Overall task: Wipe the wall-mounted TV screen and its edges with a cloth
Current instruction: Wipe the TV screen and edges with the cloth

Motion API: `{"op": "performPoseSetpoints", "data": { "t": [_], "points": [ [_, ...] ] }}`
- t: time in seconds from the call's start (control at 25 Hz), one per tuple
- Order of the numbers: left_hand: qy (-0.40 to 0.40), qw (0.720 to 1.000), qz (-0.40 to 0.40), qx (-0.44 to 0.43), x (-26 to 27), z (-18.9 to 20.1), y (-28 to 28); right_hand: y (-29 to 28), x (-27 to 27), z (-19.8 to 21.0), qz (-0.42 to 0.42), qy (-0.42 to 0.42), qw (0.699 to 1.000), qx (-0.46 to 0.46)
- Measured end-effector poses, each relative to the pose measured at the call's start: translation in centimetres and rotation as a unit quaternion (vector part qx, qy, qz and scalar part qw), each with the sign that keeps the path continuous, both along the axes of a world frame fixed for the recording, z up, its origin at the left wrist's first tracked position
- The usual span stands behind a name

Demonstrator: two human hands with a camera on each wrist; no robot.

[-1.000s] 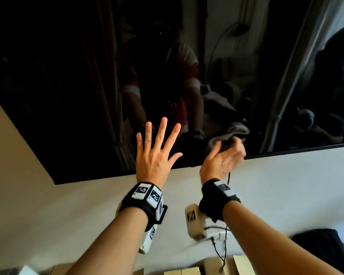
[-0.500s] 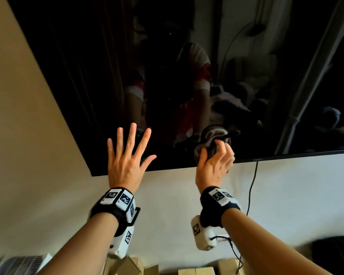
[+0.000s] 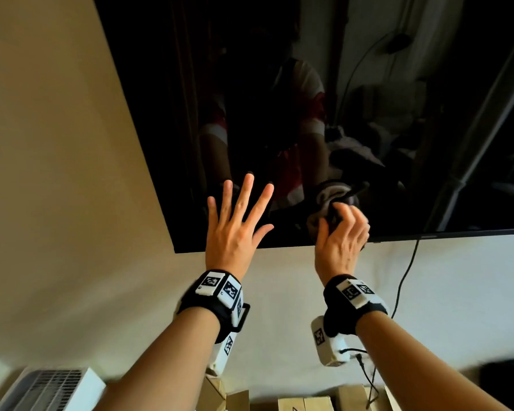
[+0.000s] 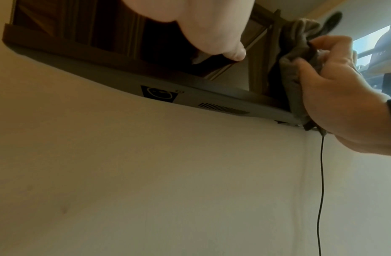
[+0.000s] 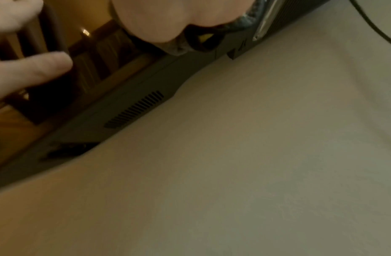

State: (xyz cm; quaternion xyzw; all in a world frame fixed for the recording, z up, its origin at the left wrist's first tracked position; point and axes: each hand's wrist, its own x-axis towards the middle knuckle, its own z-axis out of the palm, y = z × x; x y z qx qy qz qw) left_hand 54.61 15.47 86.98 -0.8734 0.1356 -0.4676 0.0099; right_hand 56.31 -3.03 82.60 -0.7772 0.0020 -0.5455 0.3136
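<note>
The black wall-mounted TV screen (image 3: 279, 84) fills the upper part of the head view, its lower left corner near the middle. My left hand (image 3: 235, 223) lies flat with fingers spread against the glass by that corner. My right hand (image 3: 339, 238) grips a bunched grey cloth (image 3: 315, 221) and holds it against the bottom of the screen. In the left wrist view the cloth (image 4: 297, 57) hangs over the TV's bottom edge (image 4: 190, 97), with the right hand (image 4: 343, 90) curled round it. The right wrist view shows the cloth (image 5: 247, 19) under my palm and the left hand's fingers (image 5: 32, 69).
A thin black cable (image 3: 404, 280) hangs down the pale wall (image 3: 72, 173) from the TV's underside, just right of my right hand. Cardboard boxes (image 3: 303, 401) and a white grilled appliance (image 3: 48, 387) stand below. A dark object (image 3: 508, 378) sits at the lower right.
Both hands have moved left along the screen's bottom edge towards its lower left corner. The right hand still grips the cloth, and the left hand stays flat on the glass.
</note>
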Motion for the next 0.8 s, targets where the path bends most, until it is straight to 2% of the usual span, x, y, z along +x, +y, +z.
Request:
{"op": "performPoseSetpoints", "data": {
  "t": [0.08, 0.12, 0.2, 0.28, 0.44, 0.48, 0.6, 0.64, 0.76, 0.8],
  "points": [
    [-0.018, 1.000, -0.008, 0.018, -0.3, -0.1, 1.0, 1.8, 0.0, 0.7, -0.013, 0.000, 0.994, 0.107],
    [-0.030, 0.999, -0.012, 0.022, -0.5, -0.1, 1.8, 3.5, -0.3, 0.6, -0.008, 0.000, 0.993, 0.117],
    [-0.042, 0.999, -0.005, 0.011, -0.8, -0.5, 4.2, 6.3, -0.9, -0.6, 0.029, -0.009, 1.000, 0.008],
    [-0.037, 0.999, 0.010, -0.002, -1.0, -1.0, 6.6, 6.4, -0.8, -0.9, 0.065, -0.011, 0.995, -0.078],
    [-0.012, 1.000, 0.006, -0.009, -0.9, -1.9, 8.7, 7.7, -0.4, 0.0, 0.021, 0.002, 0.999, 0.028],
    [-0.007, 1.000, -0.001, -0.012, -0.8, -2.0, 8.7, 8.9, -0.6, -0.4, 0.032, 0.002, 0.999, 0.007],
    [-0.009, 1.000, 0.006, -0.005, -0.8, -2.1, 8.9, 10.3, -0.9, -1.8, 0.084, -0.016, 0.986, -0.144],
    [-0.014, 1.000, 0.014, 0.002, -0.8, -2.2, 9.0, 10.0, -0.7, -1.5, 0.082, -0.019, 0.985, -0.149],
    [-0.023, 0.999, 0.029, 0.012, -1.0, -2.3, 9.0, 10.4, -0.4, -0.1, 0.048, -0.022, 0.997, -0.059],
    [-0.025, 0.999, 0.027, 0.009, -1.0, -2.3, 8.9, 10.8, -0.6, -0.4, 0.048, -0.017, 0.997, -0.060]
  ]
}}
